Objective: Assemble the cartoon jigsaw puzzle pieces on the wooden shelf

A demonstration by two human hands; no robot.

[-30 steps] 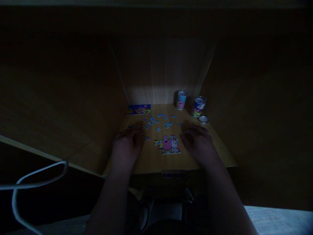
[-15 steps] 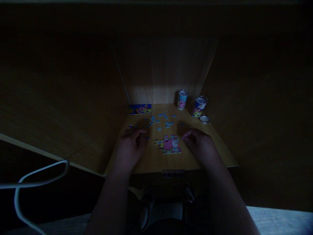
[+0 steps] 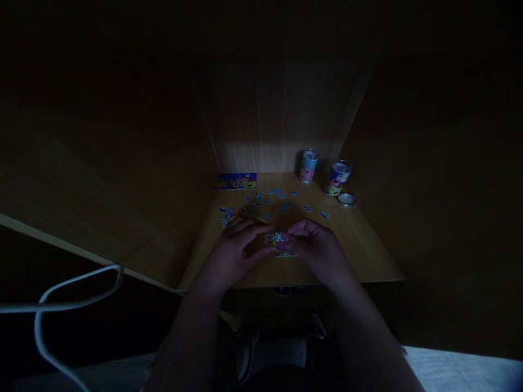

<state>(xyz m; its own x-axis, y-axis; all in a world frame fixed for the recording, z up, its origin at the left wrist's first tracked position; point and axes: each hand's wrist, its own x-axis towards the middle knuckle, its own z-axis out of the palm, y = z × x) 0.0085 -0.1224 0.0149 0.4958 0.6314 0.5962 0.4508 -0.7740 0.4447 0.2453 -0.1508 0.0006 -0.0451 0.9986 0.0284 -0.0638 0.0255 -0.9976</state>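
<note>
The scene is very dark. A small wooden table [image 3: 359, 245] carries a partly built cartoon jigsaw [image 3: 281, 244] in pink and yellow near its front edge. My left hand [image 3: 237, 253] lies on the jigsaw's left side with fingers stretched toward it. My right hand [image 3: 316, 247] covers its right side, fingers curled and pinched over the pieces. Whether a loose piece sits between those fingers is hidden. Several loose blue pieces [image 3: 261, 202] are scattered behind the hands.
A picture card [image 3: 237, 181] lies at the table's back left. Two printed tins [image 3: 309, 166] [image 3: 337, 178] stand at the back right, with a round lid [image 3: 346, 200] beside them. Wooden panels wall in the table. A white cable [image 3: 61, 305] loops at lower left.
Both hands have come inward from either side of the jigsaw and now meet over it, covering most of it. The view has shifted slightly.
</note>
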